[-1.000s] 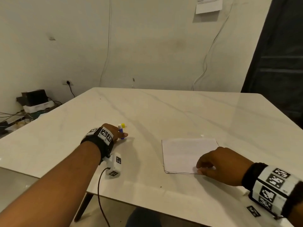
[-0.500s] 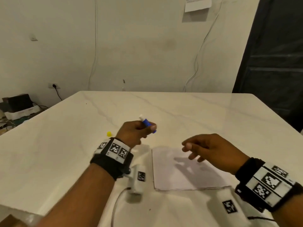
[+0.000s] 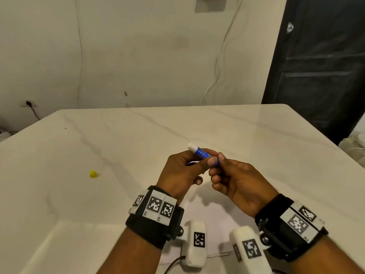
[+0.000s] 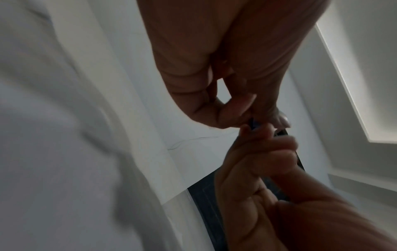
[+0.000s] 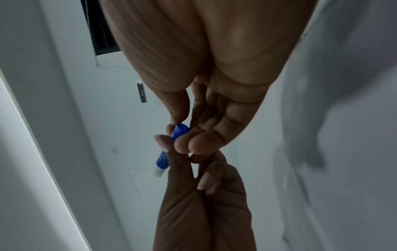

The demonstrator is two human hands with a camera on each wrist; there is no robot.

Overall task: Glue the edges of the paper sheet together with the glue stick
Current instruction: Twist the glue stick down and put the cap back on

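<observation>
Above the white marble table (image 3: 256, 147) your left hand (image 3: 183, 173) grips the small blue plastic glue stick (image 3: 203, 154), white tip pointing far-left, while your right hand (image 3: 237, 182) pinches its near base end.

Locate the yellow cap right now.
In the head view the yellow cap lies on the white table, off to the person's left of the left hand, which holds the glue stick; nothing touches it.
</observation>
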